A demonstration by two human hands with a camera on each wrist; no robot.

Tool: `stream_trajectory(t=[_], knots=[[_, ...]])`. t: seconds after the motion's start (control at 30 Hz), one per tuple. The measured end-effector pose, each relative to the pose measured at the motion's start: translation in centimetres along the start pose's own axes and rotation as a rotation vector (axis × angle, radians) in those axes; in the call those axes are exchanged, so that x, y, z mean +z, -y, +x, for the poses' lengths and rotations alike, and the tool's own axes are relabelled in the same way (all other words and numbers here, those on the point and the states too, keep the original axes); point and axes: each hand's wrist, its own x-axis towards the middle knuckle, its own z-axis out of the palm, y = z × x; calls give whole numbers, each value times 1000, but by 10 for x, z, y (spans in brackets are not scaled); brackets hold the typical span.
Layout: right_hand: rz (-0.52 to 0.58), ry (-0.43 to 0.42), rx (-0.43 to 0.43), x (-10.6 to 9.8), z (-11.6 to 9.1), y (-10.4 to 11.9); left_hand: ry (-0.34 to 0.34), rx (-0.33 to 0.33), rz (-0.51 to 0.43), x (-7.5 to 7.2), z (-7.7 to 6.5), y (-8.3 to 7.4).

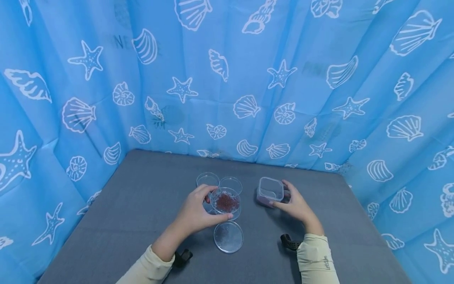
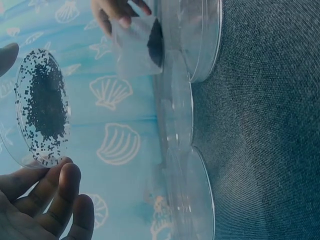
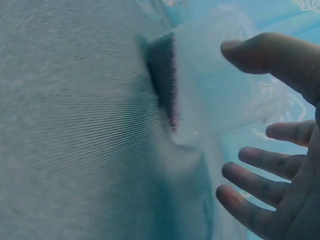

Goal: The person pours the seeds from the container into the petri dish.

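A clear petri dish (image 1: 226,202) scattered with dark red granules is held by its rim between the thumb and fingers of my left hand (image 1: 198,211). In the left wrist view, that dish (image 2: 47,102) is raised above the table, its granules densest in the middle. My right hand (image 1: 295,203) is at the right side of a square clear plastic tub (image 1: 270,188), which has dark purplish grains in its bottom. The right wrist view shows the thumb overlapping the tub (image 3: 200,85) and the fingers (image 3: 260,162) spread and fairly straight.
Several clear round dishes stand around and under the held one, including one at the back left (image 1: 207,180) and another beside it (image 1: 231,184). A flat clear dish or lid (image 1: 228,237) lies in front. A blue shell-patterned curtain (image 1: 227,98) surrounds the grey table (image 1: 159,177).
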Motion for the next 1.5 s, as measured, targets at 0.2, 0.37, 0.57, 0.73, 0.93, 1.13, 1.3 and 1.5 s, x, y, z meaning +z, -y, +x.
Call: stream_trajectory(t=[0.2, 0.37, 0.57, 0.73, 0.93, 1.13, 1.3, 1.5], knots=[[-187, -174, -76, -13, -9, 21, -2, 33, -7, 0, 1, -3], [-195, -269, -212, -12, -19, 47, -13, 38, -21, -4, -3, 2], [-248, -297, -418, 0, -30, 60, -40, 44, -7, -14, -5, 10], [-268, -254, -425, 9, -39, 58, -35, 30, -28, -21, -7, 11], [-222, -136, -337, 20, -46, 55, -76, 20, -54, -28, -8, 13], [-202, -39, -308, 28, -53, 54, -80, 24, -56, -34, -10, 14], [-191, 39, -286, 34, -57, 53, -74, 24, -64, -36, -11, 15], [-208, 177, -294, 44, -59, 51, -66, 23, -74, -37, -15, 15]])
